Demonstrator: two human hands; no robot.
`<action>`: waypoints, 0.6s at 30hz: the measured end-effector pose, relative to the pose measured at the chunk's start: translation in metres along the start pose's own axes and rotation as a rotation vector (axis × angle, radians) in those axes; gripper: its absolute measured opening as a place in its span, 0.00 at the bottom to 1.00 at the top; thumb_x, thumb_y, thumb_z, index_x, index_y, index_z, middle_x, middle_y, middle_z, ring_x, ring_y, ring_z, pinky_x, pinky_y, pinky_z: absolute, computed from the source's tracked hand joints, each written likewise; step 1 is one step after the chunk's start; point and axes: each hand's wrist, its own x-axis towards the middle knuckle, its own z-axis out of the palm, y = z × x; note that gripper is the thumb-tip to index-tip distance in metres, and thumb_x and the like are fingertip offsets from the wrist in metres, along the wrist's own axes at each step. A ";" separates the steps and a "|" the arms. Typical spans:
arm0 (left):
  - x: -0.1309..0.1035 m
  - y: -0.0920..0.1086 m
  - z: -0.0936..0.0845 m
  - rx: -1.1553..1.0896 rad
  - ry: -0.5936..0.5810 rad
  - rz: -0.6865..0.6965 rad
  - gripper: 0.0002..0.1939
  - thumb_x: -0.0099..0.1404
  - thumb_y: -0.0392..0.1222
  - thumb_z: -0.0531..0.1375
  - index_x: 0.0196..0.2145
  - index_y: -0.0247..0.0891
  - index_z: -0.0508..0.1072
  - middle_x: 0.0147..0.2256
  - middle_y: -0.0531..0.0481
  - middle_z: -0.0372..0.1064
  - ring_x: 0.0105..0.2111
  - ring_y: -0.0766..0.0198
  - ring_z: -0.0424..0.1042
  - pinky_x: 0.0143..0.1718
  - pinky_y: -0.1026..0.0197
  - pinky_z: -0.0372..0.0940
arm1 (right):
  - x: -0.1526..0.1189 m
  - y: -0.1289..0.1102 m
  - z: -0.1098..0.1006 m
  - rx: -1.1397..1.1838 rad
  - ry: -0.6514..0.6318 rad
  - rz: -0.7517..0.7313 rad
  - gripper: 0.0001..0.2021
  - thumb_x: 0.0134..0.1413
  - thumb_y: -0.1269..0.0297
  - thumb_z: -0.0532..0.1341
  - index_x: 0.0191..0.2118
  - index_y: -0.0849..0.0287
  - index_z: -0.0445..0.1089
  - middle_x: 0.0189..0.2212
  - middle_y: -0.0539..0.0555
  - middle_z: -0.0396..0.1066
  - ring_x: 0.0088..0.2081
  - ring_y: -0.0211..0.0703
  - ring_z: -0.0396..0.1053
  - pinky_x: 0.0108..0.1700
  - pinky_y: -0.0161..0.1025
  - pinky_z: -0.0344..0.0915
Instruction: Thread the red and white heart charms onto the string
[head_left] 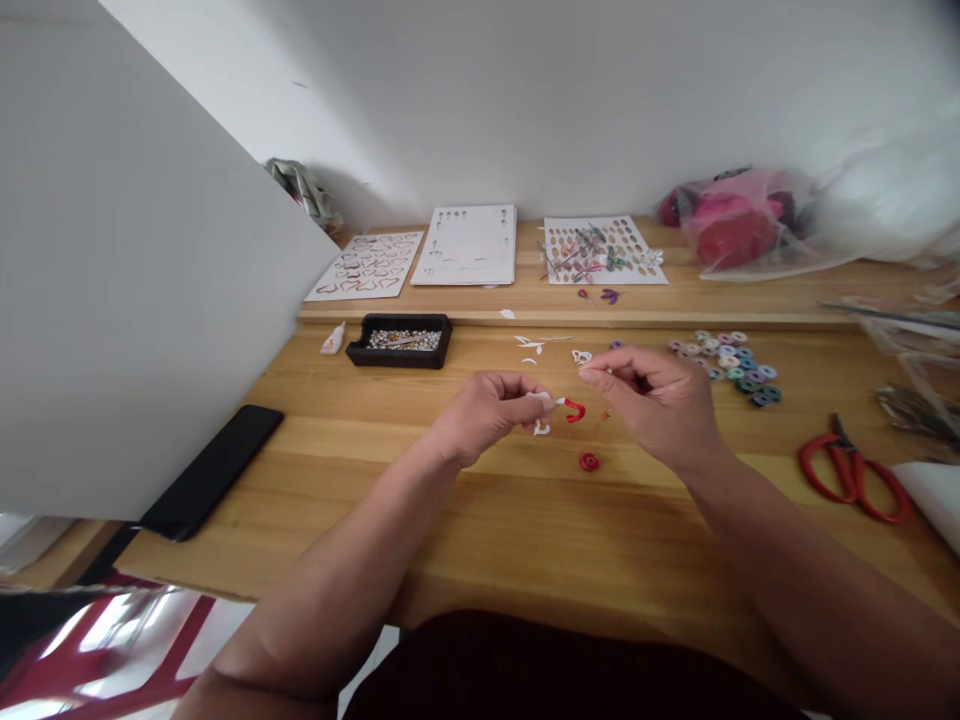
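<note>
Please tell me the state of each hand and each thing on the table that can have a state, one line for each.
left hand: pinched shut on the red and white piece
right hand: fingertips pinched; what it holds is too small to tell
red scissors: lying flat, handles apart
black tray: open, filled with beads
glue bottle: lying on its side
black phone: flat, screen dark
pink plastic bag: full, lying down

Your fingers (551,400) pinch a red-and-white curl (571,409); red coil (589,461) and red-handled scissors (851,478) on the light wood-grain bench (525,520).

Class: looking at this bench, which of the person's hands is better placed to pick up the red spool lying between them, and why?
Probably the right hand: the red spool lies nearer it, and the left hand already pinches a red curved piece.
</note>
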 end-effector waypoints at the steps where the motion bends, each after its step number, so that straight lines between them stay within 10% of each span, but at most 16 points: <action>1: 0.000 0.001 0.000 -0.022 -0.018 -0.032 0.09 0.53 0.43 0.69 0.26 0.35 0.77 0.22 0.51 0.71 0.20 0.73 0.61 0.21 0.67 0.48 | 0.001 0.001 0.000 0.029 0.000 0.021 0.04 0.54 0.62 0.67 0.30 0.52 0.78 0.18 0.47 0.63 0.22 0.36 0.53 0.25 0.38 0.51; 18: 0.001 -0.001 0.000 -0.345 0.020 -0.068 0.14 0.51 0.44 0.73 0.28 0.33 0.76 0.25 0.53 0.71 0.20 0.77 0.61 0.21 0.70 0.49 | -0.020 0.007 0.042 0.941 -0.265 0.777 0.10 0.39 0.63 0.72 0.26 0.56 0.71 0.12 0.40 0.55 0.14 0.27 0.44 0.16 0.30 0.44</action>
